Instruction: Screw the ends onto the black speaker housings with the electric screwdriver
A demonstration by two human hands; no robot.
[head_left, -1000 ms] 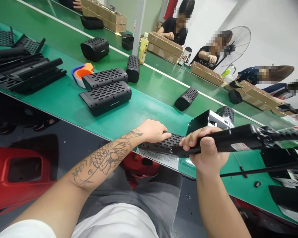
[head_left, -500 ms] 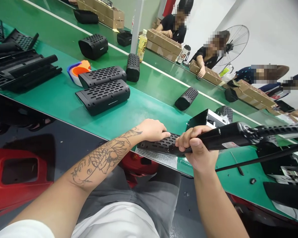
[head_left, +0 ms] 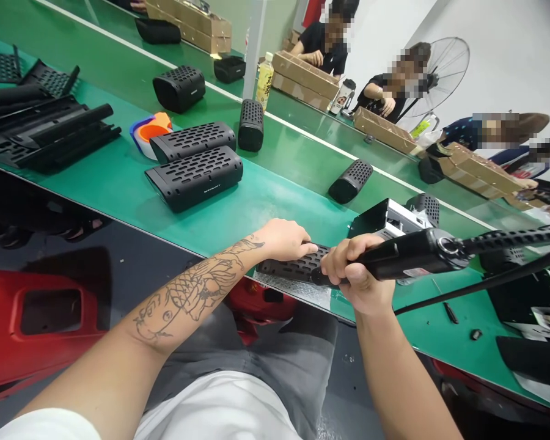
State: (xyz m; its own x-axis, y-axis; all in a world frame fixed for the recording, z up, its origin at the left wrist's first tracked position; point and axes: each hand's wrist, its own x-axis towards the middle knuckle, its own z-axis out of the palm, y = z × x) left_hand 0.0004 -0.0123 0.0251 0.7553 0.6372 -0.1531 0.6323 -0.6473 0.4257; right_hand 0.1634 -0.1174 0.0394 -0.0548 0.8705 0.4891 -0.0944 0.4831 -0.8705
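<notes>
- Left hand (head_left: pixel 285 239), frame center: grasps perforated black casing (head_left: pixel 294 269).
- Right hand (head_left: pixel 362 275), right of center: grips electric screwdriver (head_left: pixel 407 255).
- Screwdriver has shifted leftward; casing work appears ongoing.

Single view: head-worn camera, set above the wearer's lap (head_left: pixel 297 342), facing forward and down across the bench (head_left: pixel 284 195). Near edge runs aslant, descending left to right. Left hand (head_left: pixel 286 238) and right hand (head_left: pixel 364 278) lie at close range; fan (head_left: pixel 433 79) stands well beyond them.
</notes>
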